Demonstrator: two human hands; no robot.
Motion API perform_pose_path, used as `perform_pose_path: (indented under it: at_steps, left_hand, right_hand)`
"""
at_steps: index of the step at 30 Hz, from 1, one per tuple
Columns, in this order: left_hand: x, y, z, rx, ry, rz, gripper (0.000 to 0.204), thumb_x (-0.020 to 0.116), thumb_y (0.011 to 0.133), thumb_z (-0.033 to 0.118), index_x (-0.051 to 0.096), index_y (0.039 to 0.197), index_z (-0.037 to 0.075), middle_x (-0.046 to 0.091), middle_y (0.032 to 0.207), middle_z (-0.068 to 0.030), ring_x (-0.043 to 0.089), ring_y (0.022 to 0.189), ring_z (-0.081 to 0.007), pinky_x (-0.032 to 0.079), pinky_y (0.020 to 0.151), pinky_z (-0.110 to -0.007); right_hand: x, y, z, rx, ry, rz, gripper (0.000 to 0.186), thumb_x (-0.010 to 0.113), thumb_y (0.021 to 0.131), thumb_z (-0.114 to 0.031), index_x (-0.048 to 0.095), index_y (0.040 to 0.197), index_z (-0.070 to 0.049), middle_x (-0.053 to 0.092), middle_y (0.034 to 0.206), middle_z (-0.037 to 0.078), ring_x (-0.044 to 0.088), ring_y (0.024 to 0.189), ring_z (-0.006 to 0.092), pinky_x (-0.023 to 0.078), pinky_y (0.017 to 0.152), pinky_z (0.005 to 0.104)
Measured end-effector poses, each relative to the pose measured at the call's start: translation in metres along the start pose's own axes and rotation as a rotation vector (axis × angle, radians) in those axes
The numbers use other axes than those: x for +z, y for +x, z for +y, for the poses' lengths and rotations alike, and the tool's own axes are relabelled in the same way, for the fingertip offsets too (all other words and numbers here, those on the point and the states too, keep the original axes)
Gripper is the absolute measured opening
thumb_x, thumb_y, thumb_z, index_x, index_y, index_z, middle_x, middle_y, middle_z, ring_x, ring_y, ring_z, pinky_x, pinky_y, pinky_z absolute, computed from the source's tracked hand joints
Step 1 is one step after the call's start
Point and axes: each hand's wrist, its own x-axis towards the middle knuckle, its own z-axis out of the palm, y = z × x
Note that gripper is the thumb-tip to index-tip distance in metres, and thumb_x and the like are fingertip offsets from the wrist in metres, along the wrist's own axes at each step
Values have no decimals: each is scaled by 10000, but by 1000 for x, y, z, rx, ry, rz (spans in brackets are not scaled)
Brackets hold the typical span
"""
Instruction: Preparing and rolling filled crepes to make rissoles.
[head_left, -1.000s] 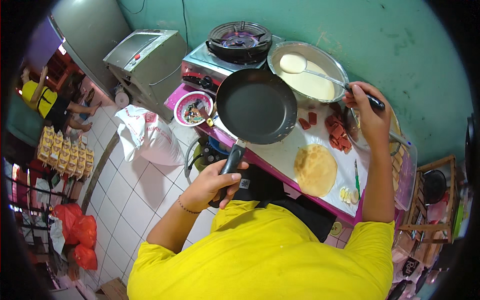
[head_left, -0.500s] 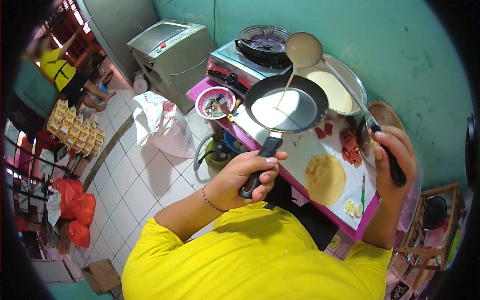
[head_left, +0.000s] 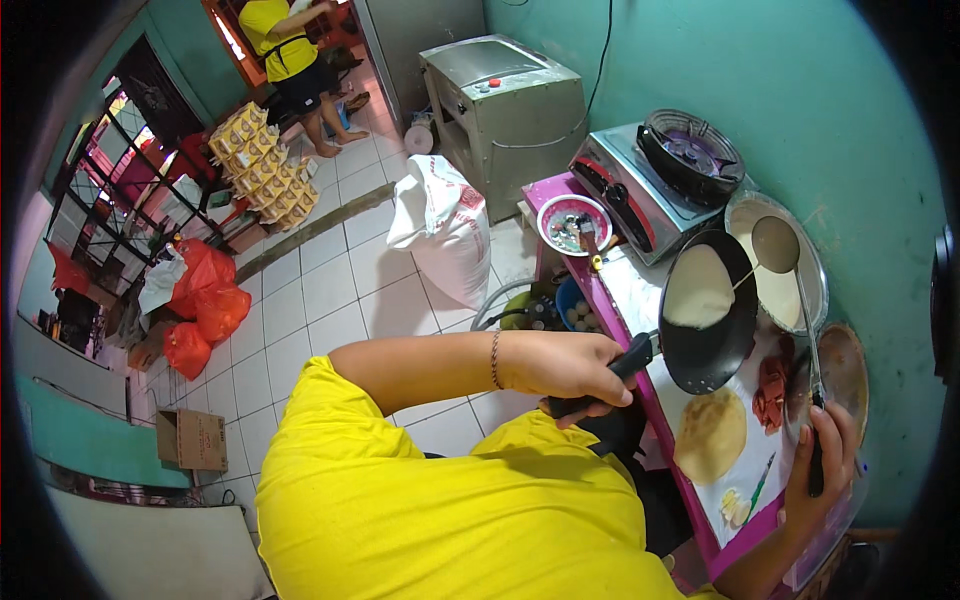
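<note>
My left hand [head_left: 575, 370] is closed round the black handle of a frying pan [head_left: 715, 350], raised over the table's near edge and tilted. Pale batter [head_left: 698, 288] lies pooled in the pan's upper left part. With my right hand [head_left: 828, 455] I grip the long handle of a ladle [head_left: 776, 245], its bowl above a metal basin [head_left: 818, 262] of batter. A thin strand of batter runs between ladle and pan. Below the pan, a browned pancake [head_left: 712, 440] rests on the white tabletop, beside dark red pieces [head_left: 770, 395].
A gas stove [head_left: 625, 205] stands beyond the pan, with a patterned bowl [head_left: 575, 225] holding a brush to its left. Near the pancake lies a green-handled knife [head_left: 762, 485]. A white sack [head_left: 445, 240] and a metal machine [head_left: 510, 120] occupy the floor. Another person [head_left: 290, 60] stands far left.
My view has swung left. The pan has tipped, and its batter has spread into a wider pool. The ladle has moved away from above the pan to over the basin, its stream now a thin strand.
</note>
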Motion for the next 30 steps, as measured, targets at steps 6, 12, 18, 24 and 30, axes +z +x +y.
perform_pose_path:
  at_steps: [6, 12, 18, 24, 30]
  left_hand:
    - [-10, -13, -21, 110, 200, 95, 554, 654, 980, 251, 426, 1397, -34, 577, 719, -41, 589, 508, -134, 499, 497, -262]
    - [-13, -3, -50, 200, 114, 108, 530, 645, 999, 183, 410, 1451, 36, 544, 656, -14, 571, 486, -111, 455, 465, -260]
    - [-16, 20, -76, 420, 55, 116, 509, 713, 958, 180, 437, 1360, 33, 550, 694, -25, 574, 486, -121, 483, 454, -274]
    - [-10, 36, -83, 442, -42, 112, 627, 756, 927, 215, 430, 1437, 50, 544, 780, -10, 592, 529, -100, 473, 464, -240]
    - [6, 57, -86, 552, -249, 38, 636, 767, 923, 205, 415, 1431, 56, 518, 670, -15, 567, 507, -126, 464, 423, -271]
  right_hand:
    - [-5, -6, -1, -34, 14, 19, 192, 685, 915, -13, 671, 1105, 13, 662, 1131, 221, 658, 1003, 396, 521, 883, 449]
    - [-16, -12, -6, -91, -83, 73, 189, 663, 942, -63, 666, 1125, -15, 665, 1129, 233, 659, 995, 402, 517, 873, 451]
    - [-20, -20, -1, -130, 13, 73, 209, 625, 998, -70, 641, 1199, -13, 642, 1223, 233, 645, 1084, 376, 506, 962, 446]
    - [-24, -20, -14, -168, 23, 76, 204, 604, 1021, -121, 625, 1191, -12, 634, 1234, 251, 640, 1089, 392, 508, 957, 460]
    - [-17, -10, -20, -240, 37, 95, 190, 596, 1022, -135, 618, 1167, -16, 632, 1218, 266, 637, 1074, 426, 513, 933, 492]
